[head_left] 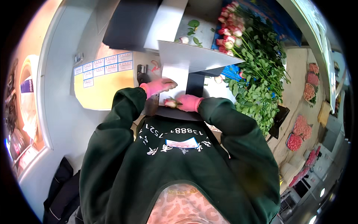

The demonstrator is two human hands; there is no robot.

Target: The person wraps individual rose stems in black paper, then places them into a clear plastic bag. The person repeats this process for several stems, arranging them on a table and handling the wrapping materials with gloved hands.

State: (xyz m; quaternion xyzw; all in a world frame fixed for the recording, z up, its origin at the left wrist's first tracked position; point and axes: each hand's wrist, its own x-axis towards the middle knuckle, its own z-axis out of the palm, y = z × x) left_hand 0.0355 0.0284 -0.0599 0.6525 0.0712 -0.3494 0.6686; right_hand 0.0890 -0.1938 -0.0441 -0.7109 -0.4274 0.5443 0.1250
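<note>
My right hand [189, 103], in a pink glove, is closed around a white rose with reddish petal edges [171, 103] just below its bloom. The bloom points left, over the near end of a white board [174, 77]; the stem is hidden by the hand. To the left, my left hand [159, 87], also gloved in pink, reaches over the same board with its fingers stretched out and nothing in them. A small black device [142, 75] sits beside that hand. Beyond both hands stands a grey upright panel [194, 55].
Many red-and-white roses [232, 31] with long leafy stems [257, 71] lie in a heap on the right. A yellow sheet with rows of labels [102, 91] is at left. Further right, pink flower bunches [301, 128] lie on a brown surface. Loose leaves [194, 30] lie behind the panel.
</note>
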